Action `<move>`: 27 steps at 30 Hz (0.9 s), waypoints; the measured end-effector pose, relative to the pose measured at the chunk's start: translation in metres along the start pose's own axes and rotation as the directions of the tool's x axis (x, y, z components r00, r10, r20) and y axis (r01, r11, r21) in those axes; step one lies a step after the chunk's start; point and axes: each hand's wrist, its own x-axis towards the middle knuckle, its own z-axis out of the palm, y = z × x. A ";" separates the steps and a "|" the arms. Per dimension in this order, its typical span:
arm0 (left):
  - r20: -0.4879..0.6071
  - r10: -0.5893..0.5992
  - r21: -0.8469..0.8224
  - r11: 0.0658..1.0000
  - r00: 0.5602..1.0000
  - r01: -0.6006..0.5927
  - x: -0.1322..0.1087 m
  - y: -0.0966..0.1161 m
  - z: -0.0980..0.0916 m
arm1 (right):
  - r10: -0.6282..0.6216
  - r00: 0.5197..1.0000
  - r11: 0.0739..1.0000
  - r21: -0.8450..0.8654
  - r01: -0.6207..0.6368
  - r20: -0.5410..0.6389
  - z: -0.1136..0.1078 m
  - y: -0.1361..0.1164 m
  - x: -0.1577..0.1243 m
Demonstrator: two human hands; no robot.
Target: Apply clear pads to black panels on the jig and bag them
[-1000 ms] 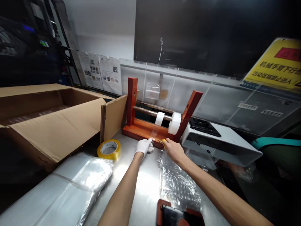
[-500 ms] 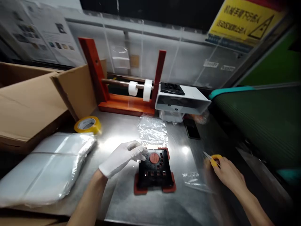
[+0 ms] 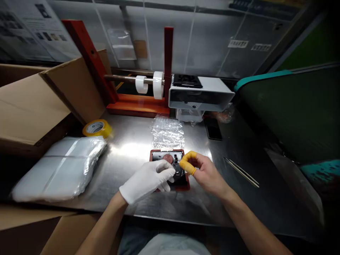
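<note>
A black panel (image 3: 180, 180) with small square cutouts and a round reddish disc (image 3: 168, 159) lies in a red holder (image 3: 186, 186) on the metal table. My left hand (image 3: 148, 179), in a white glove, is over the panel's lower left, thumb and fingertips curled together. At the panel's right edge, my right hand (image 3: 205, 173) pinches with yellow finger covers on thumb and forefinger. Whatever either pinch holds is too small or clear to make out. A pair of tweezers (image 3: 241, 172) lies on the table to the right of my right hand.
Clear plastic bags (image 3: 168, 132) lie behind the holder. A red stand (image 3: 138, 105) carries two white tape rolls (image 3: 158, 85). Beside it are a grey box (image 3: 220, 90) and a phone (image 3: 213, 128). At left are yellow tape (image 3: 97, 128), wrapped sheets (image 3: 61, 170) and a cardboard box (image 3: 34, 106).
My right hand has put the tweezers down at the right and moved left to the panel. The clear plastic piece right of the panel is gone from the table. My view has tilted down.
</note>
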 end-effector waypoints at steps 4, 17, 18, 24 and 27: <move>-0.042 -0.126 -0.012 0.992 0.991 0.125 -0.011 -0.033 -0.013 | 0.029 0.995 0.987 -0.152 -0.044 -0.098 0.007 0.019 -0.007; -0.187 -0.054 0.314 0.943 0.981 0.112 0.004 -0.048 -0.036 | 0.042 0.968 0.960 -0.257 -0.108 -0.249 0.030 0.070 -0.017; -0.199 -0.050 0.338 0.934 0.979 0.116 0.007 -0.049 -0.036 | 0.045 0.965 0.956 -0.270 -0.117 -0.258 0.031 0.073 -0.017; -0.297 -0.062 0.461 0.865 0.953 0.200 0.023 -0.060 -0.031 | 0.053 0.952 0.921 -0.354 -0.163 -0.300 0.038 0.083 -0.016; -0.360 -0.038 0.475 0.852 0.932 0.218 0.025 -0.064 -0.026 | 0.051 0.946 0.908 -0.380 -0.177 -0.320 0.040 0.086 -0.016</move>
